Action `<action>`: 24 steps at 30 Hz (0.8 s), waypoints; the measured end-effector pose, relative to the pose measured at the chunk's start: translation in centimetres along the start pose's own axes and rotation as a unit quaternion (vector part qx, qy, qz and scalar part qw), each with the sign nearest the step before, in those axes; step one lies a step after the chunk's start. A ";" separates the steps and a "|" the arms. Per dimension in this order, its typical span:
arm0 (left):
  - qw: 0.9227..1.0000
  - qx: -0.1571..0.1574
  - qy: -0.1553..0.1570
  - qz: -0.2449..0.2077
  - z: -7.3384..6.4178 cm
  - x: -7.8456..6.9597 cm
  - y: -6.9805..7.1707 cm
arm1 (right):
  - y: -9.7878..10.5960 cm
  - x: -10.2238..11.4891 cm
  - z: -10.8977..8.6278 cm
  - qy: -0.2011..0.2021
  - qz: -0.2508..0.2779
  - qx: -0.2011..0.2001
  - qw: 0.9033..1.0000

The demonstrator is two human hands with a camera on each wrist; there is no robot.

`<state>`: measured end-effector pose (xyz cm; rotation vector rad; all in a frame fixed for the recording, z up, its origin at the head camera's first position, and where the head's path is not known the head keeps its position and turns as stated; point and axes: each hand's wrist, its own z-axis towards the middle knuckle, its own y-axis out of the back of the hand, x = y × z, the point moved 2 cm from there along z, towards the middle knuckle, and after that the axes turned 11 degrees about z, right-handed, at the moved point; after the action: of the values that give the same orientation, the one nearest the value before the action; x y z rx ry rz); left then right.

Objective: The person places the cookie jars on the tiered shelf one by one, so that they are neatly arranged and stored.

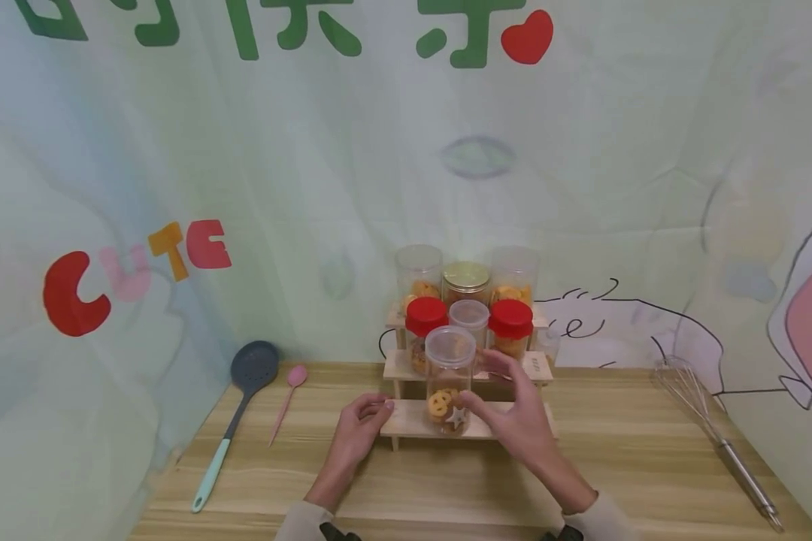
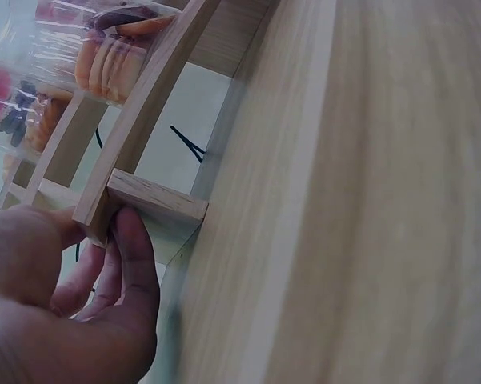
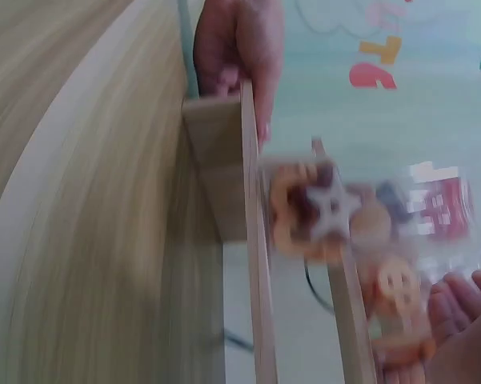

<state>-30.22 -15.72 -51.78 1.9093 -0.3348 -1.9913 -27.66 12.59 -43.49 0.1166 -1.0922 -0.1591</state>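
Observation:
A three-step wooden display rack (image 1: 406,422) stands on the table. My left hand (image 1: 360,424) grips the left end of its lowest step, the thumb and fingers (image 2: 136,260) around the board's corner. On that step stands a clear jar (image 1: 450,376) with a translucent lid, holding a pretzel-shaped and a star-shaped cookie. Beside the jar's right side is my right hand (image 1: 517,421), thumb and fingers spread apart. The thumb tip overlaps the jar in the head view; contact cannot be told. In the right wrist view the hand's fingers (image 3: 460,300) are partly cut off.
Two red-lidded jars (image 1: 427,316) flank a translucent-lidded jar (image 1: 470,315) on the middle step. Taller jars (image 1: 419,263) and a gold-lidded jar (image 1: 466,278) stand on top. A slotted skimmer (image 1: 254,368) and pink spoon (image 1: 297,376) lie left, a whisk (image 1: 700,413) right.

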 end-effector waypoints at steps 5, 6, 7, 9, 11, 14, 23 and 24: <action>1.000 -0.002 0.000 -0.003 0.0 0.1 -0.1 | 4.2 -1.1 -0.2 0.009 -0.012 -0.043 0.999; 1.000 -0.003 0.000 -0.003 0.0 0.1 -0.1 | 5.1 -1.3 -0.2 0.009 -0.016 -0.053 0.998; 1.000 -0.003 0.000 -0.004 0.0 0.1 -0.1 | 5.9 -1.6 -0.1 0.011 -0.018 -0.065 0.998; 1.000 -0.003 0.002 -0.006 0.0 0.0 -0.1 | 7.5 -2.2 0.4 0.017 -0.027 -0.088 0.996; 1.000 -0.002 0.002 -0.005 0.0 0.0 0.0 | 8.9 -2.8 1.0 0.019 -0.035 -0.109 0.993; 1.000 -0.001 0.002 -0.003 0.0 -0.1 0.1 | 10.6 -3.9 2.2 0.014 -0.060 -0.125 0.990; 1.000 0.002 0.004 -0.003 0.0 0.1 0.0 | 12.9 -7.0 5.2 -0.031 -0.115 -0.100 0.988; 1.000 0.002 0.005 -0.004 -0.1 0.1 0.0 | 12.9 -7.2 5.4 -0.040 -0.115 -0.092 0.988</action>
<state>-30.16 -15.72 -51.88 1.9249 -0.3305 -1.9874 -34.78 26.57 -45.10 0.0712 -1.1361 -0.4745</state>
